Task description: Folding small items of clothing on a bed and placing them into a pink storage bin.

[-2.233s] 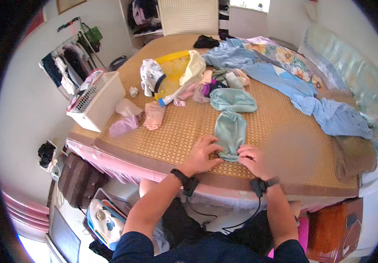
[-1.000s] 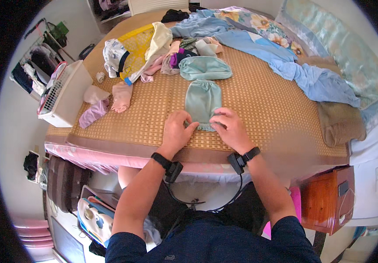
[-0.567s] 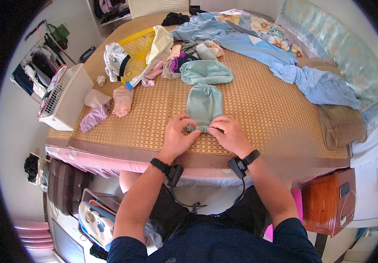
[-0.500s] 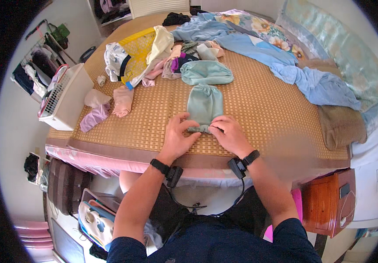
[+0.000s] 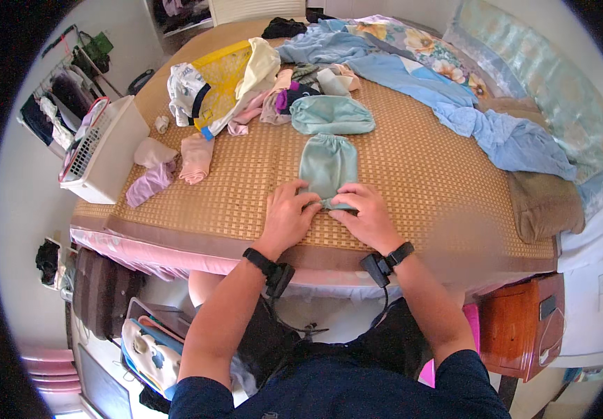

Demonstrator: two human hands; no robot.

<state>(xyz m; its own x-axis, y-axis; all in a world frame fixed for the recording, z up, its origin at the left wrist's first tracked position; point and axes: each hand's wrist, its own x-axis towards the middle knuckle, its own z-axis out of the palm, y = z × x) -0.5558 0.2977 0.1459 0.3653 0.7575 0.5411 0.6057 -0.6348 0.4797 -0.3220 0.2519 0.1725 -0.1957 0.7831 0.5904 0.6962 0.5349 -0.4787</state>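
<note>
The person's left hand (image 5: pixel 287 215) and right hand (image 5: pixel 366 218) work as one paired grip at the front of the bed, each seeming to pinch a corner of the near end of a pale green cloth sleeve (image 5: pixel 328 167) between thumb and fingers; the fingertips partly hide that hem. The sleeve stretches straight away from the grip, flat on the woven mat (image 5: pixel 420 174), its gathered far end loose. Holding both corners likely keeps the near edge level and evenly taut, while the firm mat supports the cloth from below.

Just beyond the sleeve, ahead of the grip, a second green sleeve (image 5: pixel 333 115) lies crosswise, perhaps put there to stay within reach as a match. Left of the grip, well apart from it, sit a folded pink cloth (image 5: pixel 197 158) and a lilac bundle (image 5: pixel 150 185), probably set aside to leave working room. Farther off, ahead and to the left, a yellow basket (image 5: pixel 226 80) lies among loose clothes. Blue clothing (image 5: pixel 532 143) is heaped away to the grip's right, seemingly out of the forearms' way.
</note>
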